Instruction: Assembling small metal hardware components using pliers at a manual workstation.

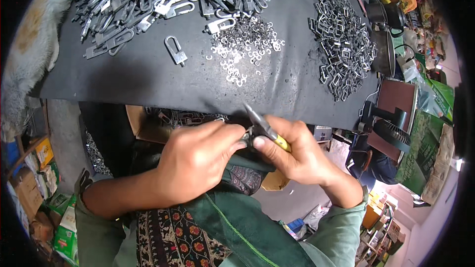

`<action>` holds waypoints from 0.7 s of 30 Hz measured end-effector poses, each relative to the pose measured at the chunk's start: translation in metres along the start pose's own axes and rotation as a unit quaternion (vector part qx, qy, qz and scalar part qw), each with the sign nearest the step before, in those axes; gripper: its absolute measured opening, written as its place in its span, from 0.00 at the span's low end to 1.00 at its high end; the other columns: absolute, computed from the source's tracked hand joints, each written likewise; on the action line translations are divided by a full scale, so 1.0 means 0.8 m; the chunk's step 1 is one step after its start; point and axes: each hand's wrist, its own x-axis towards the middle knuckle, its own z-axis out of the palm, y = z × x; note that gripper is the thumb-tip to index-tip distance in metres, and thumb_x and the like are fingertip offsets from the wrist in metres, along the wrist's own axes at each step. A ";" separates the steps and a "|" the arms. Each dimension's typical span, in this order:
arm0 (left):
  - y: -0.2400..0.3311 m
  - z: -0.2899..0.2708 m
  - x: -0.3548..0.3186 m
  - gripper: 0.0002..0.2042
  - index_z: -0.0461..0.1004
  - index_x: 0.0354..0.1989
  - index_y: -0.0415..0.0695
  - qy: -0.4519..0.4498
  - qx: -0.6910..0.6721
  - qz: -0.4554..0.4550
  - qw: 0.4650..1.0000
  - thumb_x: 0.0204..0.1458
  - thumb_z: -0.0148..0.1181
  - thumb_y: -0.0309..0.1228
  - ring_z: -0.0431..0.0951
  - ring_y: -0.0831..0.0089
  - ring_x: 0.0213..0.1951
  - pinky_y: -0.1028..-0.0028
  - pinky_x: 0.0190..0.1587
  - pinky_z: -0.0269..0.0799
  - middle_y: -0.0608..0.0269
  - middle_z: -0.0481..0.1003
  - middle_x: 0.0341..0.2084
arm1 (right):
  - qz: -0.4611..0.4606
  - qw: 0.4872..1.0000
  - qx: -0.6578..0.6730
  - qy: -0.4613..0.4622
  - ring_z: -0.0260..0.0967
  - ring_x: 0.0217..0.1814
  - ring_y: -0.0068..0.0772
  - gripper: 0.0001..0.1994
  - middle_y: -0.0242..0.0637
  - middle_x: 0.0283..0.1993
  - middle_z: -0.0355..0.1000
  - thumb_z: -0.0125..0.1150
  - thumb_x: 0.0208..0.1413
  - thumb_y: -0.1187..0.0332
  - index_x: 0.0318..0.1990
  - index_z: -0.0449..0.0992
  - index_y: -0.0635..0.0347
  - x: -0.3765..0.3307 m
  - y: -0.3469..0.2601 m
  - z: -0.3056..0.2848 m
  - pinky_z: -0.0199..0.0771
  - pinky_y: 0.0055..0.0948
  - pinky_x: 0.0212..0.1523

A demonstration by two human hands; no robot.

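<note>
L to R, clock centred on the metal piece (248,134): hook pile (128,5) approx. 11 o'c on the table (292,71); lone hook (175,52) btw 10 & 11. L hand (198,155) approx. 9, fingers curled tog., pinched on the piece, which is mostly hidden, just this side of the table's near edge. C-shaped rings (247,42) at 12. Pliers (258,118) point approx. 11; can't tell if they bite the piece. R hand (297,151) approx. 3, fingers clamped on pliers. Loop pile (344,44) btw 1 & 2. Step in hand: prob. working the piece w/ pliers; next move calls for firm L pinch, controlled R squeeze.
</note>
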 end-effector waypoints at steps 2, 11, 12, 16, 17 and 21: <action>0.001 0.002 -0.003 0.10 0.76 0.46 0.36 0.083 0.247 0.142 0.955 0.60 0.56 0.25 0.72 0.82 0.22 0.77 0.23 0.66 0.68 0.75 0.24 | 0.004 1.000 0.006 -0.005 0.68 0.27 0.45 0.09 0.45 0.29 0.67 0.65 0.53 0.70 0.36 0.72 0.64 0.003 -0.004 0.003 0.66 0.39 0.29; 0.005 -0.052 -0.011 0.12 0.72 0.51 0.34 -0.082 -0.320 -0.250 0.910 0.61 0.53 0.24 0.72 0.83 0.23 0.80 0.21 0.67 0.66 0.75 0.25 | -0.206 0.810 -0.465 0.291 0.65 0.40 0.41 0.17 0.39 0.36 0.65 0.70 0.46 0.60 0.41 0.74 0.54 0.037 0.001 -0.040 0.65 0.40 0.42; 0.005 -0.052 -0.013 0.12 0.72 0.52 0.34 -0.075 -0.344 -0.239 0.905 0.61 0.53 0.24 0.72 0.83 0.22 0.81 0.22 0.67 0.66 0.75 0.25 | -0.194 0.751 -0.543 0.323 0.65 0.42 0.41 0.18 0.38 0.37 0.64 0.70 0.44 0.59 0.42 0.74 0.53 0.040 0.003 -0.044 0.63 0.40 0.45; 0.012 -0.048 -0.018 0.13 0.71 0.53 0.34 -0.047 -0.370 -0.201 0.906 0.62 0.52 0.25 0.72 0.83 0.22 0.83 0.24 0.68 0.64 0.75 0.26 | -0.197 0.730 -0.571 0.320 0.63 0.46 0.39 0.19 0.36 0.39 0.62 0.71 0.42 0.60 0.43 0.74 0.52 0.052 0.004 -0.046 0.60 0.41 0.48; 0.015 -0.045 -0.017 0.13 0.71 0.53 0.34 -0.037 -0.350 -0.186 0.918 0.62 0.53 0.25 0.72 0.83 0.22 0.83 0.24 0.68 0.64 0.75 0.27 | -0.198 0.730 -0.570 0.319 0.63 0.46 0.39 0.19 0.36 0.39 0.62 0.71 0.42 0.60 0.43 0.74 0.52 0.053 0.003 -0.046 0.60 0.41 0.48; 0.012 -0.050 -0.021 0.13 0.71 0.51 0.34 -0.039 -0.272 -0.168 0.947 0.59 0.55 0.25 0.74 0.78 0.26 0.80 0.30 0.70 0.60 0.75 0.29 | -0.199 0.730 -0.578 0.307 0.63 0.44 0.39 0.19 0.36 0.37 0.62 0.71 0.40 0.60 0.41 0.74 0.52 0.055 -0.001 -0.049 0.61 0.40 0.46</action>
